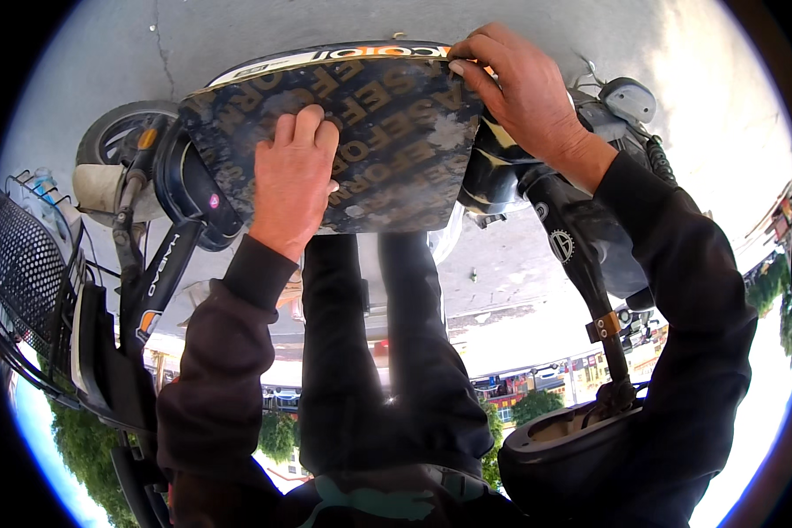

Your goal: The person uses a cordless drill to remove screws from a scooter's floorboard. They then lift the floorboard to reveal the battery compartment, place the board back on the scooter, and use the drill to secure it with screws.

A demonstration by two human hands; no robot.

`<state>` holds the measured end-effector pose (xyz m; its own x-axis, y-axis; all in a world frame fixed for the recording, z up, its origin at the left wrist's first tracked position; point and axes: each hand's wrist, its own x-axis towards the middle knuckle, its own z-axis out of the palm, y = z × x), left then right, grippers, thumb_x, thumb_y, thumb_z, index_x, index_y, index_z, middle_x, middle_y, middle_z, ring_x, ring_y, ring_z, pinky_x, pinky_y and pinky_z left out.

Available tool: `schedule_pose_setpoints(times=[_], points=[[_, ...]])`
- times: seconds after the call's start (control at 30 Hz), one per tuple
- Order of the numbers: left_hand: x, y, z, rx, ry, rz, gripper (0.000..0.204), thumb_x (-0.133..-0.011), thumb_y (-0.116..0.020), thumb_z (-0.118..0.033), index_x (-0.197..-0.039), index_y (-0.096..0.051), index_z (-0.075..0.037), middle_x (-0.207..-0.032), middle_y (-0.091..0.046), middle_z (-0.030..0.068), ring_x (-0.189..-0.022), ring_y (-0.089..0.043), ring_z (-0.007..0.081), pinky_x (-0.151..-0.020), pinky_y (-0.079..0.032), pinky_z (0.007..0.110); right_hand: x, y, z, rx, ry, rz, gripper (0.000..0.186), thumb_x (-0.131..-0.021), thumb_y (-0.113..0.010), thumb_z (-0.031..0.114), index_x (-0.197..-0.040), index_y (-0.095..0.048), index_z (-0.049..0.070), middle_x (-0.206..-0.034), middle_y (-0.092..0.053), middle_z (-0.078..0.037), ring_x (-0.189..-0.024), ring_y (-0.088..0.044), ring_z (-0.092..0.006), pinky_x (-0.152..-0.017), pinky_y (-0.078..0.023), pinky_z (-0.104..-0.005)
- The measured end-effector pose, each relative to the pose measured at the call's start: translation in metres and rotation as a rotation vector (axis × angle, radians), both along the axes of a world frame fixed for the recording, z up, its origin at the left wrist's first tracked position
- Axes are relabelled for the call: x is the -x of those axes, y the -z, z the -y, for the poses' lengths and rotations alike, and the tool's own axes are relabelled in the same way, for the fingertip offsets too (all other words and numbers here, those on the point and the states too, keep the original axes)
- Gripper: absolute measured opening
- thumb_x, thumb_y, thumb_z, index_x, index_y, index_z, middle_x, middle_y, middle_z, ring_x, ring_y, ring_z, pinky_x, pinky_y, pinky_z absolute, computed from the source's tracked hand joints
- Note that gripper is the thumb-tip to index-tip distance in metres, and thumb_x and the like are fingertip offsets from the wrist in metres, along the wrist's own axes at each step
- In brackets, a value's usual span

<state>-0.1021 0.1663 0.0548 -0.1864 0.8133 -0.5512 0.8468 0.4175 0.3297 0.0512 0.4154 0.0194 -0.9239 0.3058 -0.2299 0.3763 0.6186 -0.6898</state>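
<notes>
A dark board (396,150) with worn brown lettering and scuffed patches lies across the footrest area of an electric scooter. Along its far edge runs a strip (277,67) in white, orange and black. My right hand (528,97) pinches the board's far right corner, thumb on top and forefinger at the edge. On the board's left half rests my left hand (295,172), its fingers curled in and knuckles up. Whatever those curled fingers hold, if anything, is hidden. My legs (343,326) in black trousers stand close behind the board.
To the left are a wheel (119,141), an orange lamp (147,139), a dark frame tube (163,277) and a black mesh basket (28,273). At the right stand another tube (572,251) and a rounded grey part (629,99). Grey pavement (326,19) lies beyond.
</notes>
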Motion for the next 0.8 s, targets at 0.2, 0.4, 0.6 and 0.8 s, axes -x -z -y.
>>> schedule_pose_setpoints(times=[0.2,0.4,0.6,0.8], points=[[0.000,0.002,0.002,-0.033,-0.006,-0.017,0.061,-0.059,-0.089,-0.014,-0.113,-0.061,-0.008,-0.127,-0.056,0.0036,-0.112,-0.055,0.0260,-0.077,-0.050,0.041,-0.013,-0.020,0.012,0.169,0.058,0.109,0.017,-0.094,-0.073,0.017,-0.107,-0.073,0.005,-0.088,-0.074,-0.011,-0.074,-0.070,-0.0258,-0.067,-0.054,-0.0343],[0.002,0.003,0.003,-0.067,-0.006,-0.019,0.059,-0.060,-0.088,-0.012,-0.113,-0.061,-0.009,-0.126,-0.056,0.0028,-0.110,-0.056,0.0247,-0.075,-0.050,0.040,-0.012,-0.030,0.021,0.314,0.166,0.223,0.017,-0.093,-0.072,0.018,-0.105,-0.076,0.006,-0.087,-0.075,-0.014,-0.073,-0.072,-0.0304,-0.071,-0.056,-0.0356],[0.002,0.003,0.004,-0.056,-0.005,-0.014,0.060,-0.059,-0.088,-0.013,-0.113,-0.062,-0.009,-0.127,-0.055,0.0021,-0.111,-0.055,0.0239,-0.075,-0.050,0.039,-0.013,-0.028,0.022,0.232,0.077,0.139,0.016,-0.092,-0.073,0.017,-0.103,-0.077,0.006,-0.088,-0.076,-0.014,-0.074,-0.073,-0.0301,-0.071,-0.057,-0.0339],[0.000,0.004,0.006,-0.057,0.004,-0.038,0.061,-0.058,-0.088,-0.014,-0.113,-0.062,-0.009,-0.127,-0.055,0.0017,-0.111,-0.055,0.0238,-0.075,-0.050,0.039,-0.010,-0.031,0.020,0.183,0.004,0.116,0.016,-0.091,-0.073,0.015,-0.102,-0.077,0.004,-0.086,-0.075,-0.014,-0.073,-0.073,-0.0296,-0.071,-0.058,-0.0337]])
